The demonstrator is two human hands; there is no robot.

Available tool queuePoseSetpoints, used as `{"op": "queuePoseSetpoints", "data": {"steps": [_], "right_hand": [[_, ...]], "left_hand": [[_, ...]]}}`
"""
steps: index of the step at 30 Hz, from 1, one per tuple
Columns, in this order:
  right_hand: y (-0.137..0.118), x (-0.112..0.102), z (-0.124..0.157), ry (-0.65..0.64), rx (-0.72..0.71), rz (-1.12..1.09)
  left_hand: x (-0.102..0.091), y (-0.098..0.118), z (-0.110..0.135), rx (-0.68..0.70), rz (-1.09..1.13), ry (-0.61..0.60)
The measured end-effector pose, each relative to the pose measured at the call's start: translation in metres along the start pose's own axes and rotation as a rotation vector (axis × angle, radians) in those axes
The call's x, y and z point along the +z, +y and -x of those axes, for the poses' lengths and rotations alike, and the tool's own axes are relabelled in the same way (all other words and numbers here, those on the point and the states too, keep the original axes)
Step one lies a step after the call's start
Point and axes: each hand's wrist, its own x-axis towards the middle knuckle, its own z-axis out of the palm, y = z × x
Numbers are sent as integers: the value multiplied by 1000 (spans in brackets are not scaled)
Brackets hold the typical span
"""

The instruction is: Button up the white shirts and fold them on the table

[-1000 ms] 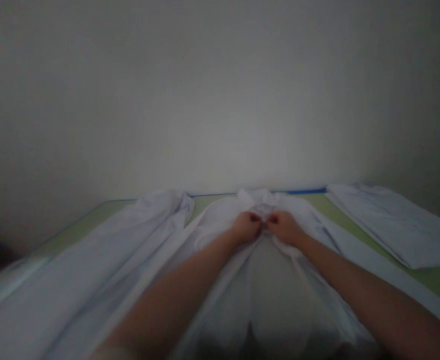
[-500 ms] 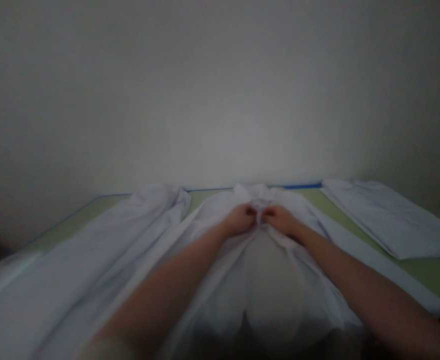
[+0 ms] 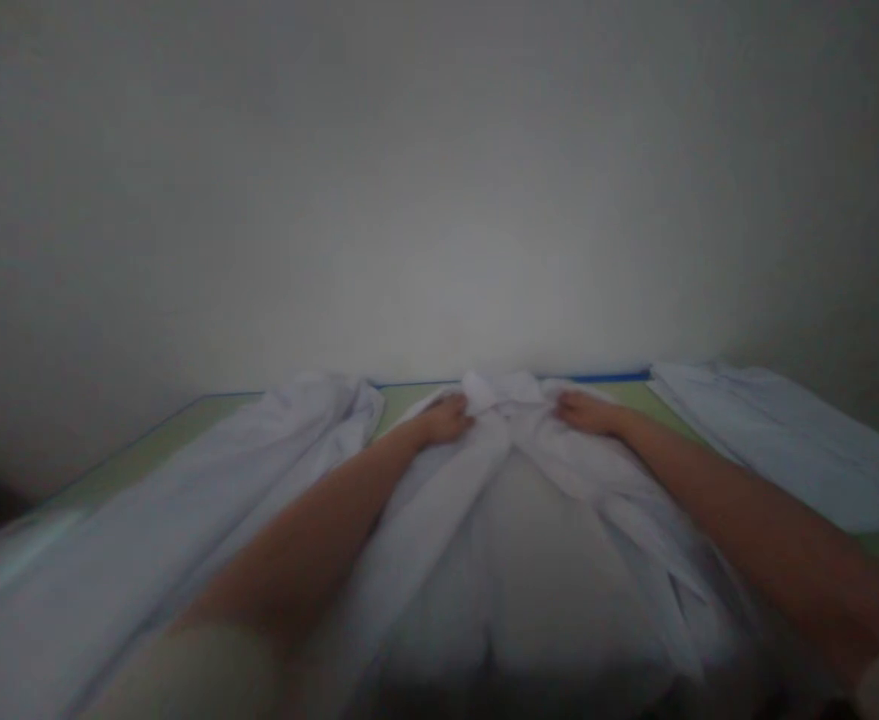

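A white collared garment, seemingly a shirt (image 3: 536,520), lies spread in front of me, its collar at the far end near the wall. My left hand (image 3: 445,418) is closed on the cloth just left of the collar. On the collar's other side, my right hand (image 3: 585,412) grips the cloth with curled fingers. The front edges of the shirt meet below the collar and fan apart toward me. Dim light and blur hide the fine detail of the fingers and any buttons.
More white cloth (image 3: 184,510) lies in long folds on the left. A folded white garment (image 3: 799,440) rests at the right. Beneath them is a green mat (image 3: 158,435) with a blue edge, against a plain pale wall (image 3: 439,200).
My hands have moved apart from the middle of the collar, the left one leftward and the right one rightward. The cloth at the collar now lies wider and flatter.
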Motion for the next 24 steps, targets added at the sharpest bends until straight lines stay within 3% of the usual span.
{"op": "queuePoseSetpoints", "data": {"steps": [7, 13, 19, 22, 24], "right_hand": [[27, 30, -26, 8, 65, 112], [27, 28, -48, 38, 42, 98], [1, -10, -34, 49, -32, 33], [-26, -36, 2, 15, -86, 2], [-43, -49, 37, -44, -98, 1]], "left_hand": [[8, -32, -19, -85, -64, -2], [1, -26, -29, -165, -95, 38], [-47, 9, -16, -131, -105, 47], [-74, 44, 15, -99, -119, 69], [-80, 70, 50, -110, -110, -4]]}}
